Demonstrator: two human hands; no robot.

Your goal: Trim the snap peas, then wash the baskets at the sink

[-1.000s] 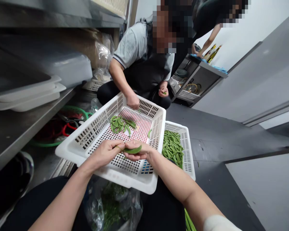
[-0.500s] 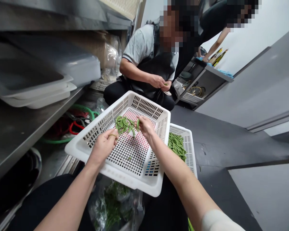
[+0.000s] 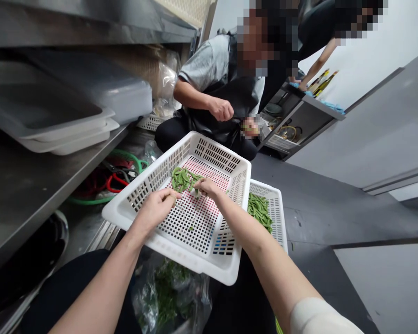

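Over the white perforated basket (image 3: 198,266) both of my hands are at work. My left hand (image 3: 156,206) is closed in a pinch; a small sliver shows at its fingertips, too small to name. Beside it, my right hand (image 3: 209,187) pinches a green pea pod (image 3: 196,193), blurred and pointing down. A small pile of pea pods (image 3: 181,180) lies on the basket's floor just beyond my fingers. Under the right side sits a second white basket (image 3: 280,218), with many pea pods (image 3: 260,211) in it.
A co-worker (image 3: 209,65) crouches across from me, hands near the lap. Another person's arm (image 3: 318,65) reaches onto a cart (image 3: 313,106) with bottles. To the left is a metal shelf (image 3: 90,162) with plastic trays (image 3: 66,134). A clear bag of greens (image 3: 170,297) lies below the basket.
My right hand has turned over, its pea pod now pointing down. My left hand has shifted slightly. The co-worker's hands have moved apart. The whole view has drifted a little.
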